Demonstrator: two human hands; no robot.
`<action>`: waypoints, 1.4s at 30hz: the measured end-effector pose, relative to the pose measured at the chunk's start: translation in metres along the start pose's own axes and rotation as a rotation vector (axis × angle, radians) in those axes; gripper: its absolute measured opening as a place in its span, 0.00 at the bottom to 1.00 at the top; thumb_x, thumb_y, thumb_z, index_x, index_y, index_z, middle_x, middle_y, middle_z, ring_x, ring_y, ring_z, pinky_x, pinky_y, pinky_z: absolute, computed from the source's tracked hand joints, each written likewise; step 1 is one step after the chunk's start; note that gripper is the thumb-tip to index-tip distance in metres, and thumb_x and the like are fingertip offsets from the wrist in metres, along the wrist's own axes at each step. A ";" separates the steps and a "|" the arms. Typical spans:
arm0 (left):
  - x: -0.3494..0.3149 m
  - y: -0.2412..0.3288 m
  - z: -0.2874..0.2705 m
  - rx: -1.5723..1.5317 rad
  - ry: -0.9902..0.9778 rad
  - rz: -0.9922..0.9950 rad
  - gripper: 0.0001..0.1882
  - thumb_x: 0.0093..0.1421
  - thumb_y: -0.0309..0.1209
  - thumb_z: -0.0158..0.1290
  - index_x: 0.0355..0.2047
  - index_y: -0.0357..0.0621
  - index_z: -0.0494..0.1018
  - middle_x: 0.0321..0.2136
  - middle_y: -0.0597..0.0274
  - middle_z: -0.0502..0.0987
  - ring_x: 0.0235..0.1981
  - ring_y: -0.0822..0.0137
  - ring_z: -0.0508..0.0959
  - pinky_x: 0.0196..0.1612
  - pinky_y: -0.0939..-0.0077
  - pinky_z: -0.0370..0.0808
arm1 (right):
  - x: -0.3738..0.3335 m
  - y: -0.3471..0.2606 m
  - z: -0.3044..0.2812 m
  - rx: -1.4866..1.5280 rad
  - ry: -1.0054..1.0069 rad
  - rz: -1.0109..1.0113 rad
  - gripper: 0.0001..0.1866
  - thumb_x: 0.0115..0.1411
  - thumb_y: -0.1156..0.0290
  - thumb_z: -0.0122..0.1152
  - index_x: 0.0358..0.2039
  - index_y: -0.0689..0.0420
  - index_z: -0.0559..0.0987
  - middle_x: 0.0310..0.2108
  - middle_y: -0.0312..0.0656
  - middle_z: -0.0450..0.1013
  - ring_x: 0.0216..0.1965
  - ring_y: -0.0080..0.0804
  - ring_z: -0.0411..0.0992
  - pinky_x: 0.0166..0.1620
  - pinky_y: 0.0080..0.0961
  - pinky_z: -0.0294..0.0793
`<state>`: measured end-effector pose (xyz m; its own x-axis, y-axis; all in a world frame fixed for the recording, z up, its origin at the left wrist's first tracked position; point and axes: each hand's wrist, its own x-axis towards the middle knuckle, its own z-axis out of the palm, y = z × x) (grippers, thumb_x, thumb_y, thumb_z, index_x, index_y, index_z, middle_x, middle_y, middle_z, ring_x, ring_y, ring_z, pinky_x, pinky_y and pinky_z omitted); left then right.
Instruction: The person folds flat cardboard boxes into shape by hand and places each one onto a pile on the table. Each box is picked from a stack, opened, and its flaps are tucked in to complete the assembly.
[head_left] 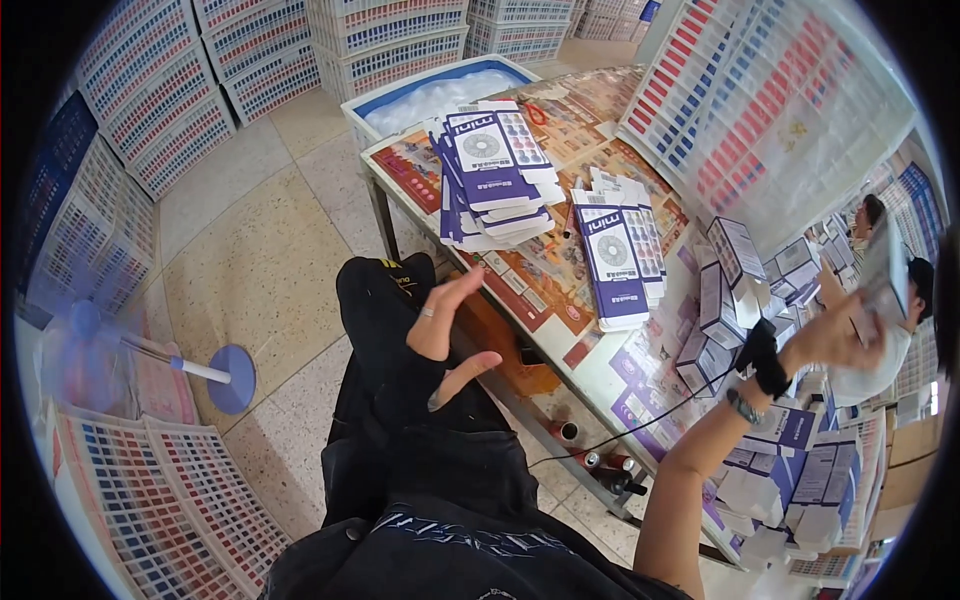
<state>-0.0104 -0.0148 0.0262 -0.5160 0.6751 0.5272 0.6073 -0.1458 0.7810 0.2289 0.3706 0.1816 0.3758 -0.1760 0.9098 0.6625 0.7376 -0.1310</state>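
Note:
My left hand [447, 335] hovers above my lap by the table's near edge, its thumb and fingers apart and nothing in it. A ring is on one finger. My right hand [835, 338] reaches out over the right end of the table, smeared by motion. A pale carton [884, 262] rises from its fingers and appears gripped there. Flat purple-and-white fan cartons [488, 150] lie stacked at the table's far left. A smaller stack of the same flat cartons [612, 255] lies right of it. Opened-up cartons [735, 250] stand heaped near my right forearm.
A big white plastic crate [760, 110] stands tilted on the table [590, 345]. A blue-rimmed bin [435, 95] of wrapped items sits beyond its far left corner. Crates stand stacked around the floor, near a fan's round base [232, 380]. Another person [870, 215] is at the right.

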 end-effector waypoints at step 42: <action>-0.020 -0.021 0.052 -0.662 -0.187 -0.389 0.42 0.64 0.62 0.41 0.68 0.49 0.48 0.59 0.48 0.64 0.62 0.58 0.63 0.63 0.61 0.57 | -0.119 -0.150 -0.030 0.298 -1.649 -0.178 0.29 0.57 0.77 0.51 0.60 0.73 0.61 0.20 0.59 0.71 0.22 0.53 0.73 0.26 0.43 0.72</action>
<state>0.0187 0.0128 -0.0180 -0.4717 0.8678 0.1563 -0.1119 -0.2347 0.9656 0.1045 0.2614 0.0810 -0.8436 0.4143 0.3416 0.4093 0.9079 -0.0903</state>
